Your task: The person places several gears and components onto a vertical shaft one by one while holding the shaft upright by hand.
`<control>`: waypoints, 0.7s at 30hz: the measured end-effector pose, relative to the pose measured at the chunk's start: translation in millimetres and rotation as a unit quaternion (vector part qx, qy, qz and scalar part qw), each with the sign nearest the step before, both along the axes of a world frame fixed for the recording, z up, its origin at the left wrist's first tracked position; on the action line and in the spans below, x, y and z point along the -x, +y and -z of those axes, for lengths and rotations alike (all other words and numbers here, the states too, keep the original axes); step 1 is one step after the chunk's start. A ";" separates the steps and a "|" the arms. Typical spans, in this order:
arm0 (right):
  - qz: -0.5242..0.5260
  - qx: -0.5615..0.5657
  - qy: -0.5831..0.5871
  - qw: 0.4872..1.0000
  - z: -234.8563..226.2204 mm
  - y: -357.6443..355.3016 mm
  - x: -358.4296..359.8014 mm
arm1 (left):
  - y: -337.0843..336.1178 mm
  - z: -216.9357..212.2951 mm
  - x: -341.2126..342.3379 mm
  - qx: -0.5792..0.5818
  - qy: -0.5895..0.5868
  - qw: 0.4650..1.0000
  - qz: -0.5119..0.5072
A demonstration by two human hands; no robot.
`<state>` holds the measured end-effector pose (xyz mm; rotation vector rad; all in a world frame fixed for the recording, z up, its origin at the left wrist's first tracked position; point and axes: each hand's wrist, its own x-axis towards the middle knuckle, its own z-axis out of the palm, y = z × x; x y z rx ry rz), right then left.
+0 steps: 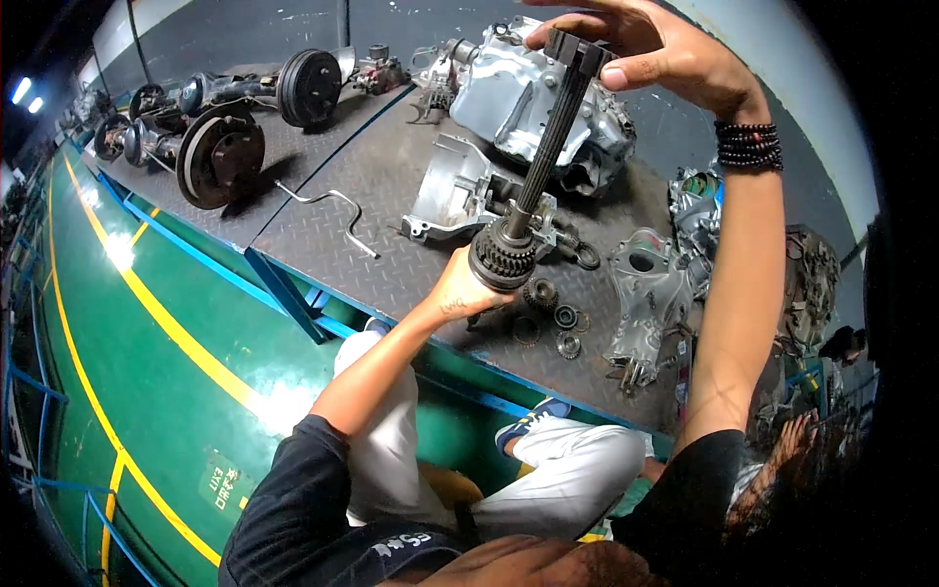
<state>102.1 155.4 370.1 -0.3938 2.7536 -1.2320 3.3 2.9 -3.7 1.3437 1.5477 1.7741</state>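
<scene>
A long splined gear shaft (550,147) stands tilted in front of me, its top leaning right. My left hand (460,289) is closed round its lower end, beneath a stack of toothed gears (506,252). At the shaft's upper end is a dark notched collar (577,51). My right hand (685,61) grips this collar between thumb and fingers, with a beaded bracelet on the wrist. Below the shaft, several loose gears and rings (565,316) lie on the metal-plated bench (391,161). An open bell-shaped housing (450,191) sits just behind the gears.
A large silver gearbox casing (518,93) stands behind the shaft. To the right lies a flat cast housing (646,293). Axles with brake drums (223,157) and a bent metal rod (337,201) occupy the left. A person's hand (794,438) shows at far right.
</scene>
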 end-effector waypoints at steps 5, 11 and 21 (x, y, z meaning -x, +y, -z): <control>0.049 -0.080 -0.008 0.996 -15.3 -15.8 -14.3 | 0.7 -10.5 -8.5 -0.007 -0.012 1.000 0.014; -0.041 -0.034 0.114 0.992 55.5 11.0 -9.3 | 1.1 -0.9 -2.8 -0.034 0.000 0.999 -0.012; 0.137 0.222 0.205 0.943 237.7 -12.6 -37.9 | -6.8 -4.6 -3.5 -0.023 -0.043 0.999 -0.023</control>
